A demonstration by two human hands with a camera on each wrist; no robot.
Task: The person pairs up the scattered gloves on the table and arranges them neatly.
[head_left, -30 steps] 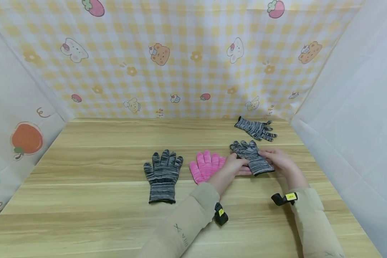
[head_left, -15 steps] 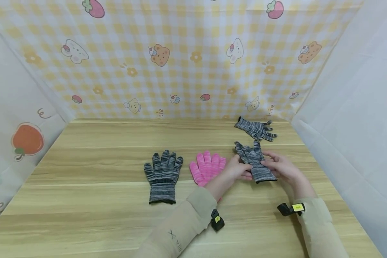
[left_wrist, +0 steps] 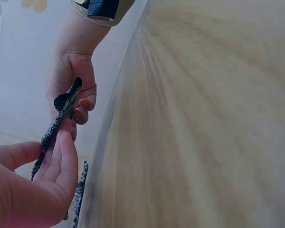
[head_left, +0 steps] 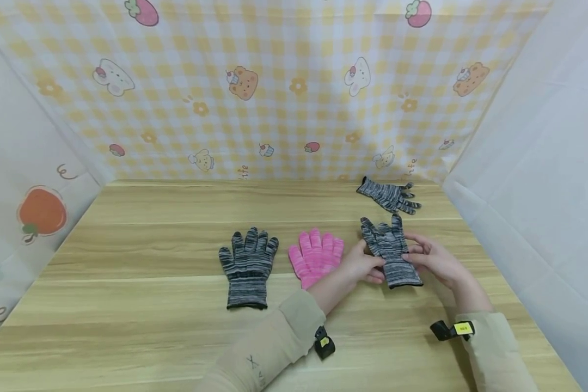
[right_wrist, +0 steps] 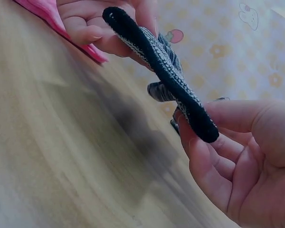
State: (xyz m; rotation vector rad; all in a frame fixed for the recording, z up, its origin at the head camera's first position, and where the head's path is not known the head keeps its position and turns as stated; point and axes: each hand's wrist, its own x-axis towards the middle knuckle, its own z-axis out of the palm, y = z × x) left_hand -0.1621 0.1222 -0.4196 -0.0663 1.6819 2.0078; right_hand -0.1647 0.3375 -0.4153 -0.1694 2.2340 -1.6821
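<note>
Both hands hold a grey-black knitted glove point(head_left: 397, 261) by its two side edges, cuff toward the person and fingers pointing away. My left hand point(head_left: 360, 265) pinches its left edge, thumb on top and fingers beneath. The right hand point(head_left: 433, 260) pinches the opposite edge the same way. Seen in the right wrist view, the black cuff rim point(right_wrist: 164, 71) runs between the hands, held above the table. A pink glove point(head_left: 318, 253) lies just left, partly covered by the left forearm. Farther left, another grey-black glove point(head_left: 249, 267) lies flat with fingers pointing away.
A third grey-black glove point(head_left: 389, 195) lies sideways near the back right of the wooden table point(head_left: 152, 337). A yellow checked cloth point(head_left: 274, 120) hangs behind the table. White cloth walls point(head_left: 534, 163) stand at the sides.
Both hands have drawn the held glove toward the person and slightly right. Its cuff has turned straighter, and the hands' grip has moved along its edges. The other gloves stay put.
</note>
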